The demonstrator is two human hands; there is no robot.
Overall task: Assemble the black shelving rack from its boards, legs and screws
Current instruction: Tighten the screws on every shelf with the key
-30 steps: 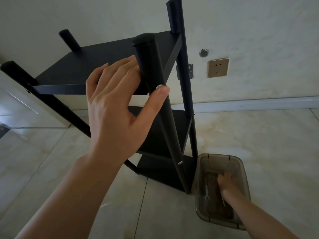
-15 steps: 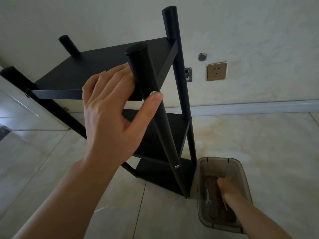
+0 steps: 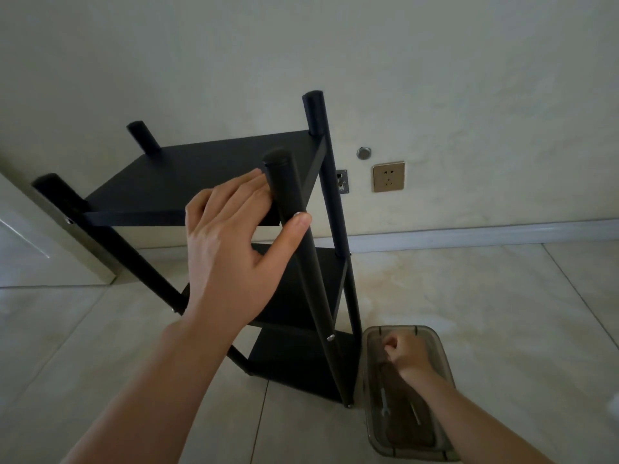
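The black rack (image 3: 187,172) stands upright on the tiled floor, with three boards between four round legs. My left hand (image 3: 231,249) grips the near right leg (image 3: 311,269) at the top board, thumb across its front and fingers behind it. A silver screw head (image 3: 331,337) shows lower on that leg. My right hand (image 3: 407,356) hovers over the clear plastic box (image 3: 445,360) beside the rack's foot. Its fingers are curled tight as if round a small part, which stays hidden.
In the box lie a small wrench (image 3: 384,405) and a thin metal key (image 3: 415,413). The wall behind carries a socket (image 3: 388,176) and a metal bracket (image 3: 341,181). A door edge (image 3: 40,236) stands at the left. Bare tiles lie to the right.
My right hand has lifted off the box bottom and curled into a fist. My left hand keeps its hold on the leg. The view has pulled back from the rack.
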